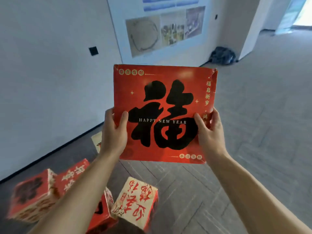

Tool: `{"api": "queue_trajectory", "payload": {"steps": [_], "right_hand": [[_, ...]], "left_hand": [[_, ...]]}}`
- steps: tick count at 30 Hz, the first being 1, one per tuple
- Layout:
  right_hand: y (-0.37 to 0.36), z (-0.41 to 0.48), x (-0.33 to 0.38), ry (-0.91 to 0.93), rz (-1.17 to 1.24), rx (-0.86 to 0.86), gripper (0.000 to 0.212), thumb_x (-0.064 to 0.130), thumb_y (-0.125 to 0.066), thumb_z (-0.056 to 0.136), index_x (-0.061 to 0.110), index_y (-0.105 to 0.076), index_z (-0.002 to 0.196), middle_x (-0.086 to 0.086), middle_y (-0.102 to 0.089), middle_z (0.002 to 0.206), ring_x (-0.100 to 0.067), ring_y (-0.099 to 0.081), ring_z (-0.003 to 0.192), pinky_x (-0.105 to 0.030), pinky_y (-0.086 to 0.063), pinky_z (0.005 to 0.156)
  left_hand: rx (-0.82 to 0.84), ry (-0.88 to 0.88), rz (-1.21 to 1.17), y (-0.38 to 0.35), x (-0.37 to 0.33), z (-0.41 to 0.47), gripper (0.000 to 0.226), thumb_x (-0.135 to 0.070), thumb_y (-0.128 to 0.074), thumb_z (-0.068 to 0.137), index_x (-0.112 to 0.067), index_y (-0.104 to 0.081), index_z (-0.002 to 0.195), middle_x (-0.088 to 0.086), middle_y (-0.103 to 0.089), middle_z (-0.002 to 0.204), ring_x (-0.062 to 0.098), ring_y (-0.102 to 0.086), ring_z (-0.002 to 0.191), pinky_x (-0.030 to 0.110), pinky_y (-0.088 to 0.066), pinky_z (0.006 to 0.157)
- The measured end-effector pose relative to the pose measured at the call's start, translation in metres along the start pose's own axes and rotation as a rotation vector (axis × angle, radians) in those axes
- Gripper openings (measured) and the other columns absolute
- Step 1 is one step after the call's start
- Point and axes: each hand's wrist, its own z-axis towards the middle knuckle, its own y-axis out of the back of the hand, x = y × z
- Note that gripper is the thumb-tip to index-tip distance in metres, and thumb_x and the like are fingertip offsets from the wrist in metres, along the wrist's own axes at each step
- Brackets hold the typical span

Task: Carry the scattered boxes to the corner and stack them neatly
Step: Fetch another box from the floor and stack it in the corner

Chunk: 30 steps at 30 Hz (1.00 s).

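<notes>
A large red box (162, 92) with a big black character and "HAPPY NEW YEAR" on its face is held up in front of me, above the floor. My left hand (114, 132) grips its left edge, thumb on the face. My right hand (210, 130) grips its right edge the same way. Below, on the floor, lie several smaller boxes: a red one (32, 195) at the far left, another red one (70, 174) behind it, a cream one with red writing (136, 200), and a red one (101, 215) partly hidden by my left forearm.
A white wall (50, 81) with a dark baseboard runs along the left. A poster board (162, 27) hangs on the far wall. A dark bag (222, 55) lies at the foot of a white pillar. Grey herringbone floor (261, 132) stretches to the right.
</notes>
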Motion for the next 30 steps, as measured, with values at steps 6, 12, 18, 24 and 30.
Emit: {"api": "queue_trajectory", "payload": {"steps": [6,12,18,24,30], "right_hand": [[-0.047,0.005,0.094,0.212,0.092,0.261,0.059,0.061,-0.062,0.086,0.043,-0.048,0.140,0.012,-0.071,0.119,-0.015,-0.072,0.108,-0.052,-0.060,0.094],[-0.091,-0.029,0.139,0.343,0.188,0.586,0.043,0.043,-0.061,0.102,0.035,-0.048,0.142,0.012,-0.070,0.113,-0.012,-0.072,0.104,-0.044,-0.062,0.088],[-0.134,-0.120,0.152,0.280,0.293,0.941,0.050,0.051,-0.063,0.098,0.039,-0.046,0.144,0.012,-0.070,0.124,-0.013,-0.071,0.113,-0.051,-0.060,0.096],[-0.163,-0.254,0.171,0.290,0.365,1.233,0.056,0.052,-0.064,0.097,0.041,-0.043,0.147,0.017,-0.067,0.129,-0.007,-0.067,0.119,-0.049,-0.056,0.104],[-0.165,-0.416,0.195,0.351,0.422,1.482,0.055,0.043,-0.067,0.098,0.039,-0.045,0.148,0.023,-0.066,0.126,0.004,-0.064,0.115,-0.038,-0.054,0.105]], "left_hand": [[-0.314,-0.064,-0.014,0.082,-0.070,-0.015,0.019,-0.039,-0.050,0.110,-0.028,-0.052,0.125,-0.022,-0.060,0.109,-0.014,-0.059,0.091,0.009,-0.043,0.071],[-0.629,-0.072,0.062,0.152,-0.102,-0.076,0.022,-0.040,-0.048,0.110,-0.029,-0.049,0.129,-0.026,-0.058,0.115,-0.026,-0.056,0.090,-0.003,-0.042,0.068],[-0.922,0.021,0.154,0.223,-0.107,-0.181,0.019,-0.037,-0.052,0.109,-0.023,-0.054,0.122,-0.017,-0.064,0.109,-0.020,-0.059,0.086,-0.002,-0.040,0.065],[-1.216,0.073,0.233,0.300,-0.124,-0.311,0.018,-0.032,-0.054,0.109,-0.019,-0.056,0.122,-0.011,-0.067,0.110,-0.018,-0.060,0.085,-0.001,-0.040,0.069],[-1.511,0.047,0.265,0.360,-0.147,-0.459,0.015,-0.027,-0.054,0.109,-0.026,-0.057,0.124,-0.019,-0.069,0.110,-0.013,-0.065,0.095,0.006,-0.045,0.080]]}}
